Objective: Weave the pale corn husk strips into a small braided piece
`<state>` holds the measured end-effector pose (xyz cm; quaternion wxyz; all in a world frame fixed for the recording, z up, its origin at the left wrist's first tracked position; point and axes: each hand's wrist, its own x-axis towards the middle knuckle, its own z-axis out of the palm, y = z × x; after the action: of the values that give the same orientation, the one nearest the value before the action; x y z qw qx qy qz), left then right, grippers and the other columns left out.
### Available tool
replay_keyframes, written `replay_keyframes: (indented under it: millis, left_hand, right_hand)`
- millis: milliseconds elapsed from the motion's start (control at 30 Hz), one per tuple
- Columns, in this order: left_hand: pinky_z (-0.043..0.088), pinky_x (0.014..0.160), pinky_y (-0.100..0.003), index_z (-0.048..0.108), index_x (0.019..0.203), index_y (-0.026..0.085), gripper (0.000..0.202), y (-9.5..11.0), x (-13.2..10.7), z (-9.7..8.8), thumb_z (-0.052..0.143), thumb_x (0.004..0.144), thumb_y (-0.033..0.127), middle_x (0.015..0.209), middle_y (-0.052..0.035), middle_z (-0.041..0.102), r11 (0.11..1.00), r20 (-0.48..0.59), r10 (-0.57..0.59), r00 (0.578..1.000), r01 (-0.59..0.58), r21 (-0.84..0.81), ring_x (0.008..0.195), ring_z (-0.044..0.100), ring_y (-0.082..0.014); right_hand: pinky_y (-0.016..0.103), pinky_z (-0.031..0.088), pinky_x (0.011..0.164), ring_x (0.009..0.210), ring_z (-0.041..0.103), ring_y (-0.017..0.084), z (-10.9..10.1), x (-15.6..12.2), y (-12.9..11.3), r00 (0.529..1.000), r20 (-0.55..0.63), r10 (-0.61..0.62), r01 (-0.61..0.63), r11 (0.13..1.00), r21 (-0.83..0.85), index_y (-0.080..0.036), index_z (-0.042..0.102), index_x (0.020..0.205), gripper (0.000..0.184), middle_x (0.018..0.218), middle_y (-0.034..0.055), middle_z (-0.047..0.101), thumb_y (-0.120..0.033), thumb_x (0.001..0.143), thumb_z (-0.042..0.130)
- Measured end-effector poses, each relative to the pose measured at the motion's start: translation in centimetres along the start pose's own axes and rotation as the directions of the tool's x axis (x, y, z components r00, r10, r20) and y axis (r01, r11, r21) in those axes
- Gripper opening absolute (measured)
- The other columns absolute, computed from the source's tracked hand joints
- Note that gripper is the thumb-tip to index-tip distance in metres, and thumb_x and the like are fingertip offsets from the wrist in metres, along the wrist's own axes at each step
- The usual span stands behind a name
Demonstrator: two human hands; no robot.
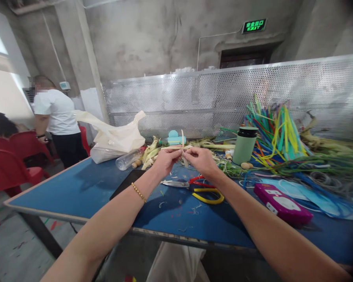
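Note:
My left hand (168,158) and my right hand (202,159) meet over the table, fingertips pinched together around thin pale plant strips (182,135). One strip stands upright between the fingers, while another lies sideways above my left hand. The strips look like dried husk, though their exact kind is hard to make out. Below the hands, scissors (176,183) with red and yellow handles rest on the blue table (85,199). Behind the hands are loose pale husks (151,153) and a light blue object (176,138).
A white plastic bag (117,135) and a clear bottle (128,159) stand left. To the right are a green jar (245,147), colourful strips (285,133), a magenta box (282,203) and blue masks (308,194). A person (59,113) stands by red chairs (10,166).

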<state>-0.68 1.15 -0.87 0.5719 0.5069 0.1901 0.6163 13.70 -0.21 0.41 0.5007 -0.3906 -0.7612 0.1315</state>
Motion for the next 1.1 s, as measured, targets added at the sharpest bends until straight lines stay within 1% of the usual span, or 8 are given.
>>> replay_keyframes:
  millis: [100,200,333,467,600,767,867,1100]
  left_hand:
    - [0.040,0.060,-0.025,0.072,0.082,0.008,0.031,0.0,0.1,0.1,0.081,0.054,0.017,0.073,-0.0071,0.068,0.999,0.064,0.025,0.998,-0.028,0.043,0.060,0.054,-0.0095]
    - [0.043,0.065,-0.027,0.072,0.082,0.008,0.030,0.0,0.0,0.3,0.081,0.055,0.019,0.075,-0.0086,0.069,0.994,0.069,0.062,0.996,-0.068,0.088,0.065,0.058,-0.0126]
    - [0.045,0.071,-0.030,0.073,0.082,0.008,0.030,0.1,-0.1,0.6,0.080,0.057,0.023,0.078,-0.0104,0.070,0.986,0.070,0.082,0.994,-0.091,0.140,0.068,0.059,-0.0141]
    - [0.047,0.069,-0.030,0.074,0.084,0.008,0.033,0.2,-0.1,0.5,0.078,0.060,0.029,0.077,-0.0107,0.071,0.973,0.046,0.091,0.995,-0.098,0.208,0.064,0.058,-0.0136]
    - [0.046,0.066,-0.029,0.074,0.085,0.009,0.032,0.0,-0.1,0.4,0.075,0.063,0.033,0.076,-0.0092,0.070,0.951,0.023,0.158,0.987,-0.158,0.267,0.062,0.056,-0.0129]
    - [0.044,0.064,-0.027,0.073,0.081,0.010,0.029,-0.1,-0.3,0.6,0.074,0.064,0.034,0.073,-0.0074,0.069,0.935,0.000,0.223,0.975,-0.214,0.282,0.063,0.055,-0.0130]
    - [0.042,0.061,-0.026,0.072,0.076,0.011,0.025,-0.2,-0.6,0.7,0.074,0.064,0.033,0.071,-0.0057,0.068,0.921,-0.046,0.259,0.965,-0.232,0.313,0.063,0.055,-0.0129]
    - [0.040,0.060,-0.024,0.069,0.071,0.013,0.018,0.0,-1.0,1.1,0.074,0.063,0.029,0.064,-0.0022,0.064,0.936,-0.101,0.230,0.968,-0.192,0.293,0.060,0.052,-0.0107]
  right_hand:
    - [0.023,0.031,0.045,0.043,0.041,0.009,-0.3,-0.2,-0.6,0.988,0.083,0.131,-0.145,0.971,0.190,-0.015,0.060,0.063,0.024,0.046,-0.0023,0.051,-0.036,0.076,0.058]
    - [0.021,0.024,0.040,0.038,0.033,0.007,-0.5,-0.4,-1.1,0.964,0.165,0.208,-0.254,0.901,0.351,-0.017,0.053,0.059,0.025,0.041,-0.0050,0.043,-0.035,0.074,0.061]
    - [0.021,0.016,0.038,0.036,0.027,0.004,-0.4,-0.4,-1.4,0.949,0.195,0.247,-0.312,0.818,0.484,-0.017,0.047,0.054,0.031,0.041,-0.0061,0.037,-0.035,0.071,0.065]
    - [0.021,0.014,0.037,0.035,0.024,0.003,-0.2,-0.3,-1.4,0.936,0.235,0.262,-0.352,0.740,0.573,-0.016,0.047,0.054,0.033,0.044,-0.0067,0.036,-0.036,0.068,0.069]
    - [0.022,0.013,0.036,0.034,0.025,0.003,-0.1,-0.4,-1.7,0.927,0.273,0.256,-0.374,0.679,0.631,-0.017,0.045,0.054,0.033,0.044,-0.0078,0.034,-0.033,0.065,0.072]
    - [0.021,0.012,0.036,0.032,0.023,0.002,0.2,-0.5,-2.0,0.918,0.301,0.259,-0.396,0.653,0.645,-0.018,0.043,0.053,0.035,0.042,-0.0093,0.030,-0.033,0.065,0.072]
    - [0.022,0.011,0.036,0.032,0.021,0.002,0.3,-0.6,-2.0,0.911,0.309,0.272,-0.411,0.638,0.651,-0.018,0.042,0.053,0.035,0.041,-0.0100,0.028,-0.032,0.064,0.072]
    - [0.022,0.010,0.037,0.033,0.019,0.002,0.3,-0.6,-2.2,0.904,0.324,0.279,-0.427,0.625,0.653,-0.018,0.045,0.055,0.031,0.039,-0.0107,0.027,-0.031,0.062,0.072]
